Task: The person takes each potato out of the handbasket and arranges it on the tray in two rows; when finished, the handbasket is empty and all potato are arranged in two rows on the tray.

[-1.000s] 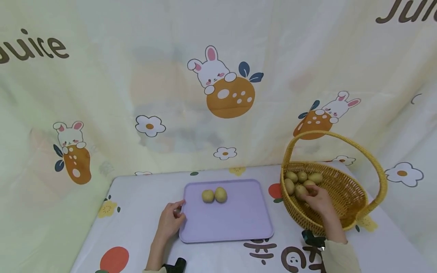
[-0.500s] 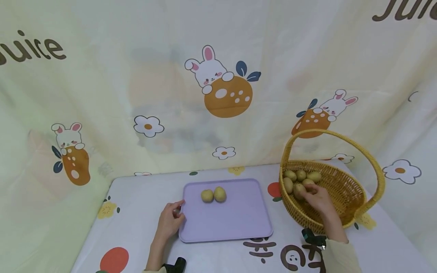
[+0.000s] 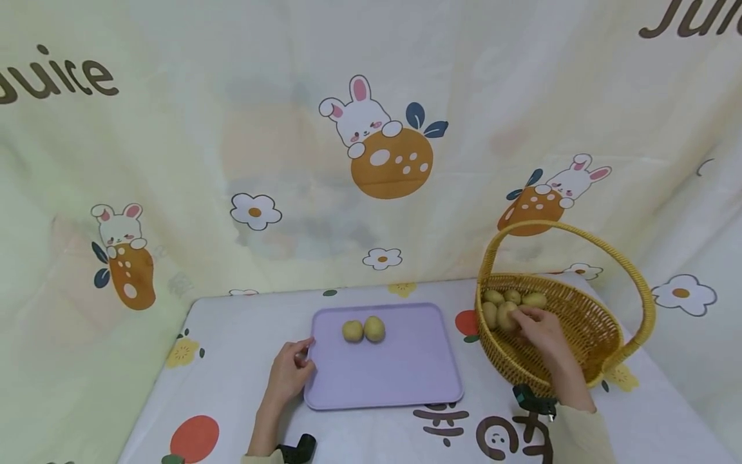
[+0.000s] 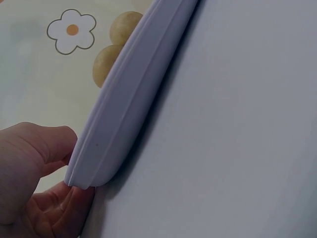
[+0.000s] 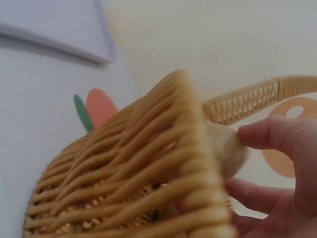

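Note:
In the head view my left hand (image 3: 288, 372) is at the left edge of a lilac tray (image 3: 400, 380), its thumb and fingers holding the rim. Two small round potatoes (image 3: 374, 329) sit side by side toward the tray's back. At the right, my right hand (image 3: 543, 335) reaches into a wicker basket (image 3: 585, 322) and pinches a potato (image 3: 507, 316) between thumb and fingertips. Several other potatoes (image 3: 534, 299) lie in the basket's left part. The right wrist view shows the held potato (image 5: 228, 148) partly hidden behind the basket's woven wall.
The basket's tall arched handle (image 3: 628, 264) rises above my right hand. A printed white cloth (image 3: 243, 335) covers the table, and a patterned curtain (image 3: 301, 148) hangs behind it. Table space lies between tray and basket.
My right hand has raised its potato slightly, up and back among the others in the basket. The left hand and the tray stay in place.

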Action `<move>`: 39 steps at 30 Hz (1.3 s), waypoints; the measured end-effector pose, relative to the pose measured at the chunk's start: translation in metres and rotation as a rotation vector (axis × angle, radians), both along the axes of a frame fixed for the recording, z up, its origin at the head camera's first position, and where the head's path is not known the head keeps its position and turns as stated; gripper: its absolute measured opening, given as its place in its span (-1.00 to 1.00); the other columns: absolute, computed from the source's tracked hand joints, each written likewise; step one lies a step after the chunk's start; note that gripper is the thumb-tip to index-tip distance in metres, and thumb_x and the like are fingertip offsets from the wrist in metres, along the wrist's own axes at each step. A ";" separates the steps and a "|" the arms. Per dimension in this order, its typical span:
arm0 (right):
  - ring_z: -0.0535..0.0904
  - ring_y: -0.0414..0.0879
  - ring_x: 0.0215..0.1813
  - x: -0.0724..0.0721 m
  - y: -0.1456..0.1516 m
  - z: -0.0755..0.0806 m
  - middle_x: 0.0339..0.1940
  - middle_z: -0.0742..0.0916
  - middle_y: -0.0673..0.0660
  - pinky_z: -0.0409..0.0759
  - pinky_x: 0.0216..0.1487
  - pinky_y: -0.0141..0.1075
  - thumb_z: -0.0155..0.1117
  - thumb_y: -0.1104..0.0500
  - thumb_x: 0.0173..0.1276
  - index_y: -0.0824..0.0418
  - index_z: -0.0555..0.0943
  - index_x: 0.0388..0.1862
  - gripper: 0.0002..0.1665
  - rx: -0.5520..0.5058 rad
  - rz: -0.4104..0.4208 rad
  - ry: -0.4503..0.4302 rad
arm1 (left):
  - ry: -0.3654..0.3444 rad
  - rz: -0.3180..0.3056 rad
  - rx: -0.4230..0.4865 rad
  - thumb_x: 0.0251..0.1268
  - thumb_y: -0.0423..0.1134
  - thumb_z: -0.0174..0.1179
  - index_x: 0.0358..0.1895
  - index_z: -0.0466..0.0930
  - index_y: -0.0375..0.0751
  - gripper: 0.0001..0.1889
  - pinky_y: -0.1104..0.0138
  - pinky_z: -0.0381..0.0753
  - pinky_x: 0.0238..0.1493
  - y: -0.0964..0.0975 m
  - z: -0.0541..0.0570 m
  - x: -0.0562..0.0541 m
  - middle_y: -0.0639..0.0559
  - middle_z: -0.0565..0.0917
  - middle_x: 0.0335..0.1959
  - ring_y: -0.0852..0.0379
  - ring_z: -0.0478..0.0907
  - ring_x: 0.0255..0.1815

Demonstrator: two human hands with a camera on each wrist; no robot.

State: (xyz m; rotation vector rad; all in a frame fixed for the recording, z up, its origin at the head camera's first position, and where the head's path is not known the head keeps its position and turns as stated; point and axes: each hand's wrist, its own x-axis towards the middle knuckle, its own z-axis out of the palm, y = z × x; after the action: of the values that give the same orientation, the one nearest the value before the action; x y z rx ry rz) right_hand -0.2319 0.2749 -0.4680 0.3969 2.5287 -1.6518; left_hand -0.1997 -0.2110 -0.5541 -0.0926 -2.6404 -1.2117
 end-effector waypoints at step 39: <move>0.63 -0.27 -0.45 -0.017 -0.079 0.029 -0.35 0.65 -0.04 0.60 -0.39 -0.43 0.10 0.07 0.49 0.50 0.36 0.30 -0.39 -0.235 0.042 0.076 | -0.004 -0.003 -0.001 -0.02 -0.51 0.22 0.13 0.62 -0.36 -0.49 0.36 0.41 -0.35 0.000 0.002 0.000 -0.10 0.56 -0.26 0.20 0.44 -0.44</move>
State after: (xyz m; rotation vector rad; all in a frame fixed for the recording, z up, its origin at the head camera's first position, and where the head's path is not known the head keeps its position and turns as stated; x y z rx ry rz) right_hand -0.2492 0.1961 -0.4390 0.2621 2.3367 -1.9527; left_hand -0.1999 -0.2110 -0.5519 -0.0942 -2.6452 -1.2133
